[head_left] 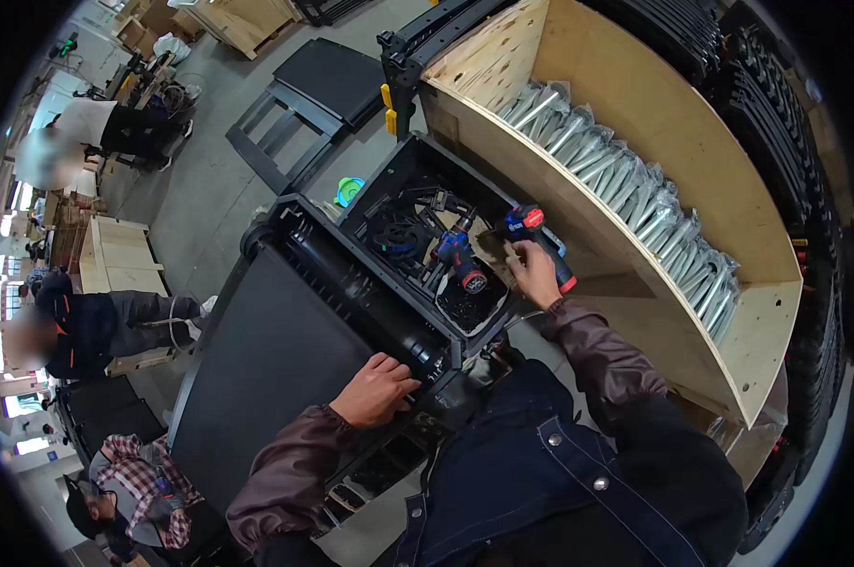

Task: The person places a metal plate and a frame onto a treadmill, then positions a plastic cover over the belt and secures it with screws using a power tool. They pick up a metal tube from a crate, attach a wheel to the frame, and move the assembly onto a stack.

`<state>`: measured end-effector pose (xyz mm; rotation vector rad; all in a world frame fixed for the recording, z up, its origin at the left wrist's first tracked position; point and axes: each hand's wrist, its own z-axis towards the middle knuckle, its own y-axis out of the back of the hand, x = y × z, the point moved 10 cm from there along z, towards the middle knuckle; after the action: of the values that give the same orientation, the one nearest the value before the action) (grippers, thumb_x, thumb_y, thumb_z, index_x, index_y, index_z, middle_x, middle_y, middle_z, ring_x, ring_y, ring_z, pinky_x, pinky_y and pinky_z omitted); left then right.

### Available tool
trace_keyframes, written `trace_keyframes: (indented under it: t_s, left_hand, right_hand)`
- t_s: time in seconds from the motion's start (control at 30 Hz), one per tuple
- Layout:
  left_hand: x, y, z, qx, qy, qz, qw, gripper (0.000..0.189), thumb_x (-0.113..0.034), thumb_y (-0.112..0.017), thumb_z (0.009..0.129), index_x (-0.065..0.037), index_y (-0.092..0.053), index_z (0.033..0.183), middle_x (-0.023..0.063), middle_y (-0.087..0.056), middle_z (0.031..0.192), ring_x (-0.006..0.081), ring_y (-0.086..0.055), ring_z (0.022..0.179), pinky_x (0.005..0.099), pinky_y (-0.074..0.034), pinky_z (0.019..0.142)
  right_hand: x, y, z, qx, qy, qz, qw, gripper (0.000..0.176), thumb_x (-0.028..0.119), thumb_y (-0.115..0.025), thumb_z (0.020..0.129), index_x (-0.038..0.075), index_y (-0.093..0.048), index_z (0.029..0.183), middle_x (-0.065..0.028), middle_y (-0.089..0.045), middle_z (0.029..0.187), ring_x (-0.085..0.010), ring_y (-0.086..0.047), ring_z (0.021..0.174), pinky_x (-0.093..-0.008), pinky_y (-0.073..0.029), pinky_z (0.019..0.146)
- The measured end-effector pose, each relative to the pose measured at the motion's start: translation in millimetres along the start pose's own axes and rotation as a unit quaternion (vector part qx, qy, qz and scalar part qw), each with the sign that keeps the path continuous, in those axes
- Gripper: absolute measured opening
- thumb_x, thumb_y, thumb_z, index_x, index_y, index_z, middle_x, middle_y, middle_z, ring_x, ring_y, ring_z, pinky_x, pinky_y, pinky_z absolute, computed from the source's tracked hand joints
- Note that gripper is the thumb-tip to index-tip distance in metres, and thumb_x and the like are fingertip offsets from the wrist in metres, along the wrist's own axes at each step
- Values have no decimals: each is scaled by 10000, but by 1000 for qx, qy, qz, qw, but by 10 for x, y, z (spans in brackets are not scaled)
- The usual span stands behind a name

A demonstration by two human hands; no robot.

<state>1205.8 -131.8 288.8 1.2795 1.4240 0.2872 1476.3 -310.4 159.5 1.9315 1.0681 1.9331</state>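
My right hand (538, 274) is over the right rim of a black bin (359, 215), its thumb and fingers drawn together. Whatever is between those fingertips is too small to make out. Right beside it, partly behind the hand, is a blue and red cordless driver (524, 221). A second cordless drill (457, 257) lies in the bin among black cables (396, 236) and small loose parts. My left hand (377, 390) has bent fingers at the end of a black roller (337, 281), against the edge of a black machine frame. Its fingertips are partly hidden.
A plywood crate (592, 194) holding bagged metal tubes (635, 194) stands at the right. A wide black panel (266, 369) spreads to the left. Three people (144, 326) are at the far left. A green round object (350, 192) sits behind the bin.
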Motion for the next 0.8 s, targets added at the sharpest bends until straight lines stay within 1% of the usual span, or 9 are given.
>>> trace_keyframes:
  t_s: [0.07,0.17,0.23,0.3,0.37,0.47,0.53,0.6,0.8]
  left_hand:
    - [-25,-8,-6,0,9,3,1000,440,-227,-800,759,-94,-699,1166,53,-604,1024,259,-552,1053,403,-391,1034]
    - [-10,-6,11,-4,27,12,1000,444,-226,-801,754,-94,-701,1167,52,-609,1032,256,-554,1073,401,-381,1063]
    - [-1,12,13,-13,31,16,999,446,-223,-802,750,-93,-702,1165,52,-612,1036,255,-556,1081,401,-377,1076]
    - [15,-39,20,5,44,14,999,441,-197,-793,735,-87,-705,1153,53,-614,1030,258,-558,1078,408,-378,1073]
    - [3,38,27,-28,34,24,999,413,-198,-783,729,-96,-710,1123,44,-608,1004,246,-558,1053,392,-388,1047]
    - [-28,55,-22,-66,8,31,997,355,-203,-781,705,-110,-718,1042,32,-607,976,231,-558,1028,380,-400,1019]
    - [6,8,-38,-64,9,23,998,325,-200,-783,697,-118,-720,1004,29,-608,958,228,-557,1024,379,-396,1019]
    - [48,-25,-66,-79,16,17,997,302,-196,-783,698,-122,-720,984,20,-605,940,222,-556,1013,373,-390,1017]
    - [55,-79,-83,-79,4,34,996,262,-211,-790,710,-139,-717,951,-1,-603,931,203,-550,994,358,-383,1007]
  right_hand:
    - [264,205,51,-113,144,-57,981,311,126,-750,845,26,-606,1101,-150,-594,1013,-351,-608,960,-423,-498,826]
    - [287,530,19,-213,76,-133,965,375,155,-762,811,41,-585,1122,-155,-561,1035,-371,-560,1012,-448,-468,863]
    - [65,480,77,-187,37,-225,956,480,208,-789,797,31,-563,1182,-159,-602,1065,-401,-582,1020,-494,-475,826]
    - [-442,156,333,-30,-3,-263,964,502,247,-805,767,25,-586,1160,-197,-662,1040,-427,-620,1003,-511,-497,815]
    - [-418,202,456,38,-18,-193,980,488,273,-803,733,-2,-616,1089,-252,-706,964,-465,-658,968,-542,-510,801]
    - [-203,468,286,25,2,-180,983,533,285,-803,756,7,-626,1175,-248,-695,934,-413,-682,912,-470,-524,800]
    - [-83,760,55,-20,59,-130,990,504,240,-807,802,5,-632,1212,-171,-717,943,-294,-689,851,-391,-532,788]
    - [-17,1040,-204,10,53,118,991,445,199,-806,839,-3,-643,1201,-86,-721,1015,-190,-658,871,-334,-523,818]
    - [561,975,-1036,315,-144,289,892,518,127,-789,776,10,-624,1253,-102,-717,1106,-184,-687,911,-326,-544,850]
